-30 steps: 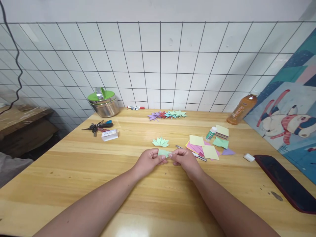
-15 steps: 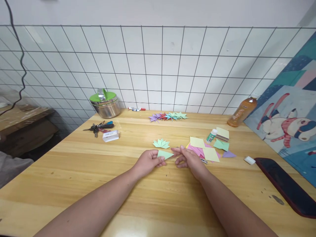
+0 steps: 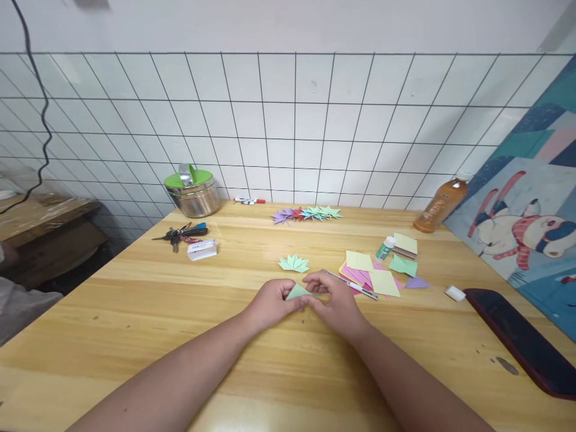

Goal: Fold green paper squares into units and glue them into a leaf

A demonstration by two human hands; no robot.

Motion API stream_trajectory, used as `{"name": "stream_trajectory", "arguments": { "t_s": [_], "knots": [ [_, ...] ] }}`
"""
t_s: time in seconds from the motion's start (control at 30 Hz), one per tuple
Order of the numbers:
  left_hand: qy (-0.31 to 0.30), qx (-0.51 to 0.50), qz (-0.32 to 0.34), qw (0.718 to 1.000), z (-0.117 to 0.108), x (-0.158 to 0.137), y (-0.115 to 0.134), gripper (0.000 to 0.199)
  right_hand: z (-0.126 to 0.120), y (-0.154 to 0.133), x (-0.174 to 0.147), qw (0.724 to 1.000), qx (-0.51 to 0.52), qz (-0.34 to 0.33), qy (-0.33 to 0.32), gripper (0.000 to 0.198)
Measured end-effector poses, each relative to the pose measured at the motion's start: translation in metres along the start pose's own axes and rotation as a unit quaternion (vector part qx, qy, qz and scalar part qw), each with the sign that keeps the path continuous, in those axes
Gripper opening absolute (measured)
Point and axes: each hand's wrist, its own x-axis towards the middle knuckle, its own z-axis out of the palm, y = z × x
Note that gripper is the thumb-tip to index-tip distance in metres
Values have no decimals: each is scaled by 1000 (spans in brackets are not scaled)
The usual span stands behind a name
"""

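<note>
Between my hands is a folded piece of light green paper [image 3: 297,292], just above the wooden table. My left hand [image 3: 275,302] pinches its left side between thumb and fingers. On the other side my right hand [image 3: 333,302] has its thumb and curled fingers closed at the paper's right end; part of the paper is hidden behind them. Just beyond lies a fan-shaped folded green paper piece [image 3: 294,263]. Right of my right hand, a slim pen or knife [image 3: 360,288] rests against pink and yellow paper sheets [image 3: 359,260].
Farther back stand a green-lidded steel pot [image 3: 196,198], a row of colourful folded paper [image 3: 306,214] and a tea bottle [image 3: 438,207]. Keys [image 3: 180,235] and a small white box [image 3: 202,249] lie left. A glue bottle [image 3: 384,248], eraser [image 3: 455,293] and dark phone-like slab [image 3: 522,342] lie right.
My right hand has moved left and closed on the green paper, uncovering the slim pen or knife. The paper has come slightly nearer to me, with my left hand still holding it.
</note>
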Motion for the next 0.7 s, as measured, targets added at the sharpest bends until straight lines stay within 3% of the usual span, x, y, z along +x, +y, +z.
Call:
{"name": "stream_trajectory", "arguments": {
  "t_s": [0.13,0.3,0.4,0.57,0.7],
  "knots": [
    [-25,48,35,998,0,-2,-1,32,3,3,1,999,-5,33,0,5],
    [-66,-71,11,995,-6,0,-1,48,-4,8,2,998,-4,29,54,10],
    [-72,-111,-19,991,-9,2,-1,51,-8,9,1,995,-67,-21,70,12],
    [-104,-106,-8,989,-10,4,-3,42,-11,5,2,980,-113,-133,95,12],
    [-97,-151,-34,983,-12,5,-4,38,-14,2,3,973,-108,-193,66,11]
  ]
}}
